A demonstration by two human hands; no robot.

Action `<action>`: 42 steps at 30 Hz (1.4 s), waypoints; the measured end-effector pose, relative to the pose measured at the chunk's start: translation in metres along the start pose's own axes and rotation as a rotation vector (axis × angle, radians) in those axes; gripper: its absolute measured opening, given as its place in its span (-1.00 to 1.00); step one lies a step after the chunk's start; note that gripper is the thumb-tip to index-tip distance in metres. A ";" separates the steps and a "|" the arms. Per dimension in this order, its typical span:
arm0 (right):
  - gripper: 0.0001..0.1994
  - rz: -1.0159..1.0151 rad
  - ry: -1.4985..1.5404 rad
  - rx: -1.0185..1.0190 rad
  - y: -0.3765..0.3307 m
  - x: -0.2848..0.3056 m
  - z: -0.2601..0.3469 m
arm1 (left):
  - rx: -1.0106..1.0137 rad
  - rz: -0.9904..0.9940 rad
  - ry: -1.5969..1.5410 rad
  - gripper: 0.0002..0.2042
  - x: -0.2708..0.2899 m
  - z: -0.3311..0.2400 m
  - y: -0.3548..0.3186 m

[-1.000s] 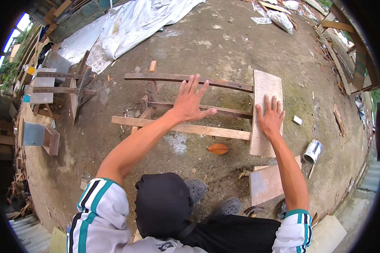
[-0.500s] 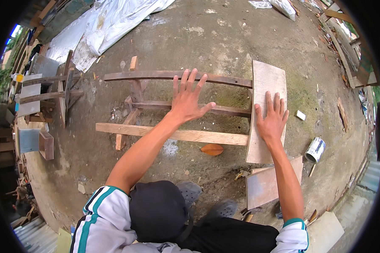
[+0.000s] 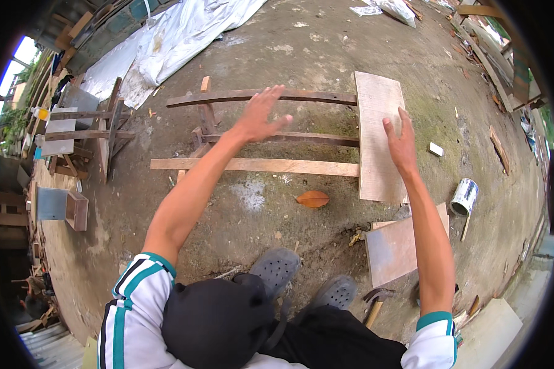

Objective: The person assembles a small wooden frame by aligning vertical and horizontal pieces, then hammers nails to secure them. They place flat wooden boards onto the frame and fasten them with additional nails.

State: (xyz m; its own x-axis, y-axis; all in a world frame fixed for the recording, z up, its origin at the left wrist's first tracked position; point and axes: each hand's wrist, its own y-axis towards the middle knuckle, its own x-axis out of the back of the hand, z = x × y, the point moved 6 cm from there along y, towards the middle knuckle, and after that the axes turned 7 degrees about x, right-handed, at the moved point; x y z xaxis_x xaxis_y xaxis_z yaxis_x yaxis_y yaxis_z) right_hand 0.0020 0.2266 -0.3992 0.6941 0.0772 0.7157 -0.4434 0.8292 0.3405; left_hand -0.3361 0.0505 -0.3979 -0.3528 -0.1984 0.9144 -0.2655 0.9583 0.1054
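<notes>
Head cam: wood frame (image 3: 317, 140), pale board (image 3: 377, 147) lie under L/R hands (image 3: 258, 119) (image 3: 402, 144), resp.

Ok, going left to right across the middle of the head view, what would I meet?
Blue-grey rectangular panel → bare left hand → brown oval leaf → pale rectangular wooden board → small white rectangular block → white-smeared cylindrical can → narrow brown wood strip.

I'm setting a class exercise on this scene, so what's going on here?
A person's left hand is over wooden rails, while the right hand is over the pale board at their right ends. Both hands look open; whether they touch the wood is unclear. A hammer lies near the right clog.
</notes>
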 end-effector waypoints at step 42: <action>-0.27 -0.097 0.073 -0.543 -0.079 0.058 -0.113 | 0.310 0.399 0.087 -0.26 -0.032 -0.092 -0.127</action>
State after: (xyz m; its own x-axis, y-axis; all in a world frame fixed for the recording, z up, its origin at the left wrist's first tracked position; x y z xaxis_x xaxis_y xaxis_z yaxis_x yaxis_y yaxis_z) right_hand 0.1413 0.2284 -0.4534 0.7635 0.0081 0.6458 -0.0323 0.9991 0.0256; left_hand -0.2085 -0.0455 -0.4044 -0.4081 0.2012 0.8905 -0.3834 0.8475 -0.3672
